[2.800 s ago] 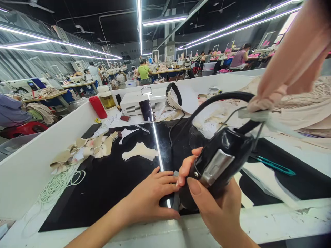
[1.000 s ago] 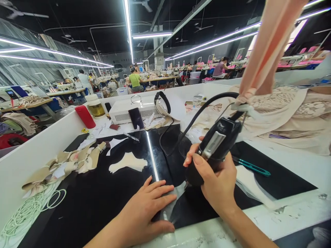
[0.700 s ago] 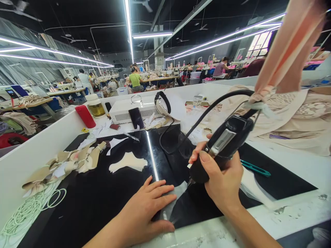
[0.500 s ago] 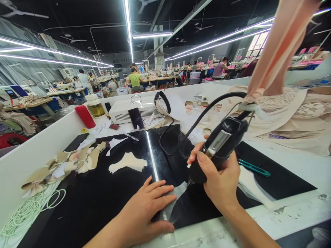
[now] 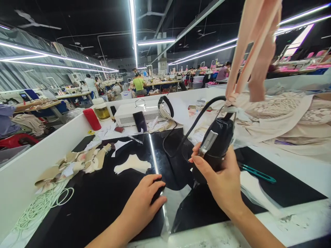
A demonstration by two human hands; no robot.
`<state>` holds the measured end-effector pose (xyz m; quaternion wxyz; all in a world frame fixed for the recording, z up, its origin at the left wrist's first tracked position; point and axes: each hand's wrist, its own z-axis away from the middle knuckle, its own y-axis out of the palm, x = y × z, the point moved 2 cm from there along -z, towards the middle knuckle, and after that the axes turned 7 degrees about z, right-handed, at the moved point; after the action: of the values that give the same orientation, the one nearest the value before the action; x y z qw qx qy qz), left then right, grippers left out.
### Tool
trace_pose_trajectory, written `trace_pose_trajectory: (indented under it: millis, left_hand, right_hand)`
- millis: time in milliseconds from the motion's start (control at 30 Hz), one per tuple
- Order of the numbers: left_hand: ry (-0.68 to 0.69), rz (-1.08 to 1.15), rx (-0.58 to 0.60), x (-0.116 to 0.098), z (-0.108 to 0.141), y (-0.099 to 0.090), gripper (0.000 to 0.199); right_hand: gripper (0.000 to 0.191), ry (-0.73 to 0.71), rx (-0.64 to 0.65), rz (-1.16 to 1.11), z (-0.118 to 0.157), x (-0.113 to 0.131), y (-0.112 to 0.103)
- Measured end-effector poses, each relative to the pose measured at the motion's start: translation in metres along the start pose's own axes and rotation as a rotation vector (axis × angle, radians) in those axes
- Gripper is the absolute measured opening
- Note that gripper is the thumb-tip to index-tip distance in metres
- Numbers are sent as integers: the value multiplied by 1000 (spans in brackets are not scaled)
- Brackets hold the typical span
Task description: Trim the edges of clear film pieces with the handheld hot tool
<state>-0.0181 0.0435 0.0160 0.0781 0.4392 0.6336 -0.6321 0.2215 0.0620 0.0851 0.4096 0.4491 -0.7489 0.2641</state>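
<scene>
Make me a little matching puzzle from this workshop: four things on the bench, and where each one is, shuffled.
Things
1. Black tool
2. Translucent sheet
3. Phone
4. Red cylinder

Places
A. Beside the yellowish jar
B. Gripped in the right hand
C. In front of the white box
D. Between the left hand and the black tool

Right pairs: 1-B, 2-D, 3-C, 4-A

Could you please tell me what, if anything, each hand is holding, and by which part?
The right hand holds the black tool around its lower body. The left hand holds nothing that shows.
</scene>
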Motion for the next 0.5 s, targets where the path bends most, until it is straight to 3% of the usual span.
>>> trace_pose_trajectory:
  millis: [133, 200, 233, 267, 300, 367, 500]
  left_hand:
    - [-29, 65, -16, -2, -3, 4, 21]
    - [-21, 128, -31, -3, -4, 7, 19]
    - [-10, 154, -38, -3, -5, 8, 20]
    - [5, 173, -45, -3, -5, 10, 20]
    - [17, 181, -51, -3, -6, 12, 20]
    - [28, 179, -61, -1, -7, 15, 20]
    - [7, 166, -70, 4, -10, 22, 27]
  right_hand:
    - [58, -284, -238, 11, 9, 8, -19]
    - [37, -496, -257, 92, 19, 12, -25]
    - [18, -596, -78, 189, 24, 13, -22]
    - [7, -731, 184, 303, 30, 13, -15]
    - [13, -816, 351, 408, 35, 11, -8]
    - [27, -955, 462, 551, 43, 2, 5]
    - [39, -1017, 457, 727, 49, -30, 23]
